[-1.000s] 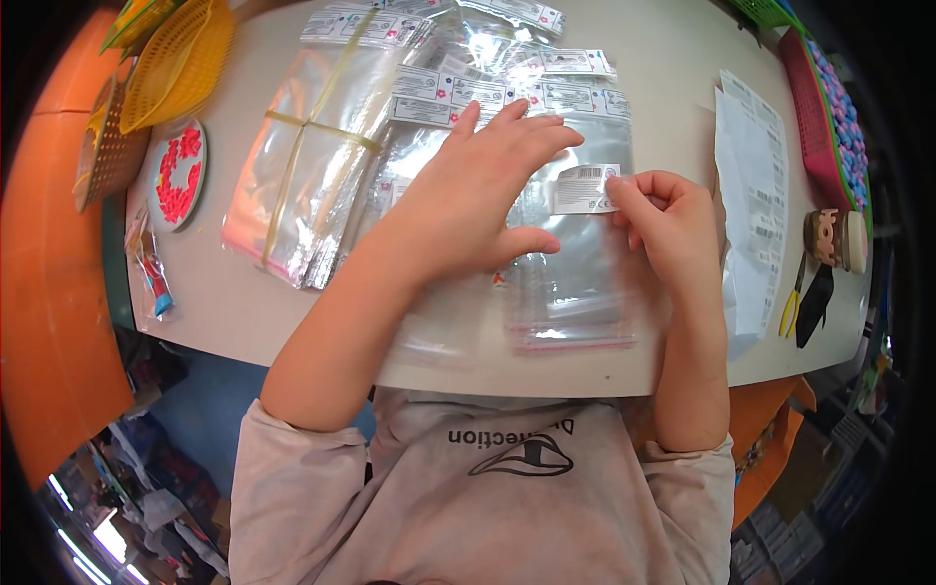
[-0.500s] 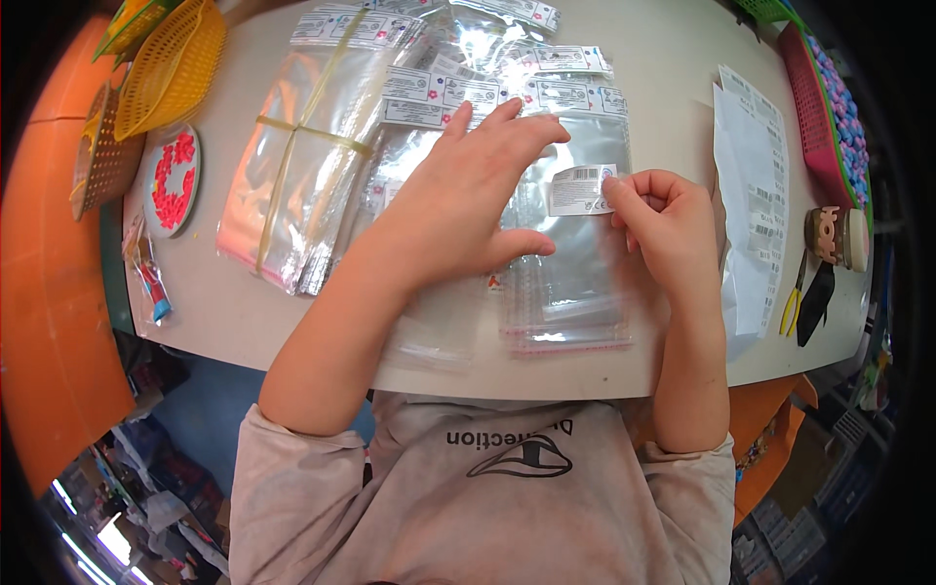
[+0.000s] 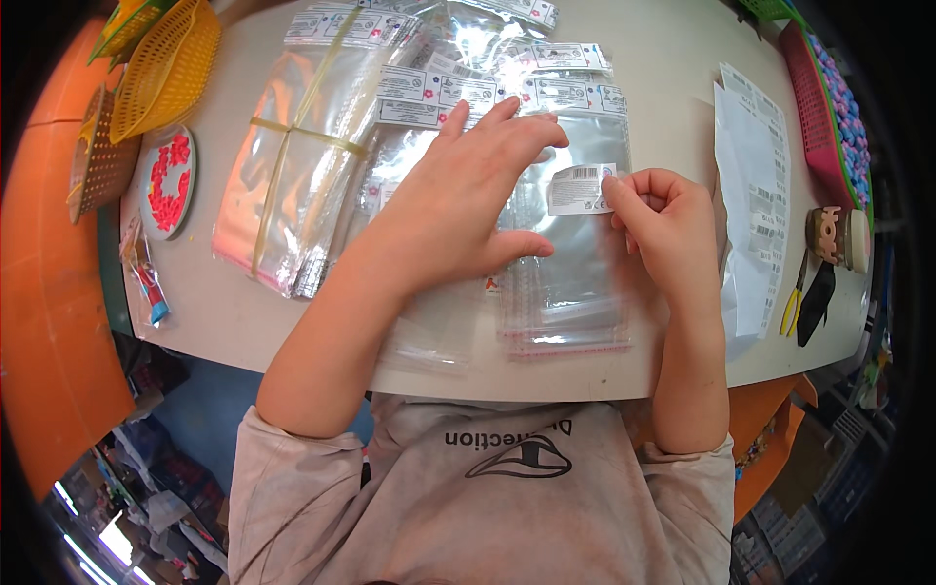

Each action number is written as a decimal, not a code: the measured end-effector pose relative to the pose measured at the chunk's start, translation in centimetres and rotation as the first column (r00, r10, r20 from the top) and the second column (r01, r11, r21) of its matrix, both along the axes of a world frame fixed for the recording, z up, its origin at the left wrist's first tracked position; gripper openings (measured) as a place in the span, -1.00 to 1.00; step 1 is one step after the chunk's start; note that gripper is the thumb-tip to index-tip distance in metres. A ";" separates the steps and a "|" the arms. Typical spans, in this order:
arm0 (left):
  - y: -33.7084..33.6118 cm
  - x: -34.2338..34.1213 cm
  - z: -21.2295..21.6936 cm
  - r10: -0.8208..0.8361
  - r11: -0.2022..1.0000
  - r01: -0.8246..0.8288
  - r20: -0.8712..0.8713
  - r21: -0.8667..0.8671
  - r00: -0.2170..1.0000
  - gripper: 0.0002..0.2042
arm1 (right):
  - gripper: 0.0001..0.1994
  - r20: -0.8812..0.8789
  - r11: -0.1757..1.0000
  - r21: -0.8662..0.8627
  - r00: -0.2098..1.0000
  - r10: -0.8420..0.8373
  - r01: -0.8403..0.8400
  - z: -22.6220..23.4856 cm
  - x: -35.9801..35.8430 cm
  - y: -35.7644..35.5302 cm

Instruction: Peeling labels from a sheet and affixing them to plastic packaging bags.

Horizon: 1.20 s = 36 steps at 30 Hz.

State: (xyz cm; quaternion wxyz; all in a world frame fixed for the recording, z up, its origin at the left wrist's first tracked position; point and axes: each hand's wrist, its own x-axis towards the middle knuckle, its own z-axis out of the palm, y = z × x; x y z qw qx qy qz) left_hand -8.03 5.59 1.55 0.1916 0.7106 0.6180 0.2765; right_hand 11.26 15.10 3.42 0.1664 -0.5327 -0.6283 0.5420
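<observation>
Between the thumb and bent forefinger of my right hand [image 3: 655, 216] is the right end of a small white barcode label [image 3: 577, 189]. The label lies over a stack of clear plastic bags [image 3: 570, 283] with printed white header strips. My left hand [image 3: 478, 190] is spread over the bags to the left of the label, its fingers apart and holding nothing. Its fingertips are close to the printed header strip [image 3: 575, 95]. To its left is a thick bundle of similar bags [image 3: 292, 166], tied crosswise with a yellowish band [image 3: 285, 146]. Whether the label touches the bag is unclear.
Label sheets [image 3: 753, 214] lie on the right, beside yellow-handled snips [image 3: 792, 310], a black object [image 3: 816, 307] and a small jar [image 3: 854, 242]. A pink basket [image 3: 811, 127] holds blue and purple pieces. Left are yellow baskets [image 3: 171, 73] and a plate [image 3: 148, 205] of red pieces.
Almost nothing differs. Both hands keep their pose, with the label still pinched in the right; the view has shifted very slightly.
</observation>
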 end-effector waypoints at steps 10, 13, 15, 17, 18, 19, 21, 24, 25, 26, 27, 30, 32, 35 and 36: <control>-0.4 -0.1 0.1 0.022 1.000 -0.022 0.003 0.007 1.000 -0.20 | -0.80 -0.110 0.987 -0.161 0.994 -0.001 -0.017 0.5 1.3 1.2; -0.5 -0.2 0.1 0.015 1.000 -0.015 -0.013 0.020 1.000 -0.19 | -0.81 -0.090 0.990 -0.141 0.996 0.010 -0.022 0.2 1.1 1.1; -0.6 -0.3 0.1 0.005 0.999 -0.004 -0.026 0.032 1.000 -0.19 | -0.81 -0.068 0.992 -0.122 0.998 0.013 -0.022 0.3 0.8 0.7; -0.6 -0.3 0.1 0.017 0.999 -0.017 0.000 0.033 1.000 -0.20 | -0.80 -0.009 0.998 -0.064 1.000 -0.006 0.006 0.6 0.3 0.3; -0.6 -0.3 0.1 0.018 0.999 -0.018 0.002 0.032 1.000 -0.20 | -0.80 -0.007 0.998 -0.064 1.000 -0.005 0.005 0.6 0.2 0.1; -0.6 -0.3 0.1 0.020 0.999 -0.020 0.004 0.037 1.000 -0.19 | -0.80 -0.002 0.999 -0.046 1.000 -0.003 0.003 0.6 0.0 0.0; -0.6 -0.2 0.0 0.019 0.999 -0.020 0.007 0.040 1.000 -0.19 | -0.79 0.004 1.000 -0.030 1.000 -0.002 0.003 0.4 0.0 -0.1; -0.5 -0.3 -0.1 0.022 0.999 -0.022 -0.004 0.035 1.000 -0.17 | -0.79 0.018 1.000 0.005 1.000 0.017 -0.017 0.0 -0.1 -0.2; -0.5 -0.3 0.0 0.025 0.999 -0.025 -0.011 0.029 1.000 -0.17 | -0.80 0.013 1.000 0.002 1.000 0.020 -0.020 0.1 -0.1 -0.2; -0.5 -0.2 0.0 0.027 0.999 -0.026 -0.017 0.024 1.000 -0.17 | -0.80 0.009 1.000 -0.001 1.000 0.021 -0.021 0.1 -0.2 -0.2; -0.5 -0.3 0.1 0.025 0.999 -0.024 -0.016 0.023 1.000 -0.17 | -0.80 0.009 1.000 -0.002 1.000 0.019 -0.019 0.0 -0.1 -0.3; -0.5 -0.3 0.2 0.016 1.000 -0.016 -0.013 0.018 1.000 -0.19 | -0.80 0.013 0.999 0.038 1.000 0.016 -0.017 -0.3 -0.2 -0.4; -0.4 -0.3 0.1 0.011 1.000 -0.011 -0.021 0.022 1.000 -0.20 | -0.80 0.014 0.999 0.038 1.000 -0.009 0.009 -0.1 -0.4 -0.5; -0.4 -0.3 0.0 0.009 1.000 -0.008 -0.022 0.026 1.000 -0.21 | -0.80 0.044 0.994 0.113 0.999 -0.007 0.002 -0.5 -0.4 -0.7; -0.5 -0.4 0.0 0.009 1.000 -0.008 -0.023 0.025 1.000 -0.21 | -0.80 0.043 0.994 0.113 0.999 -0.006 0.001 -0.5 -0.5 -0.7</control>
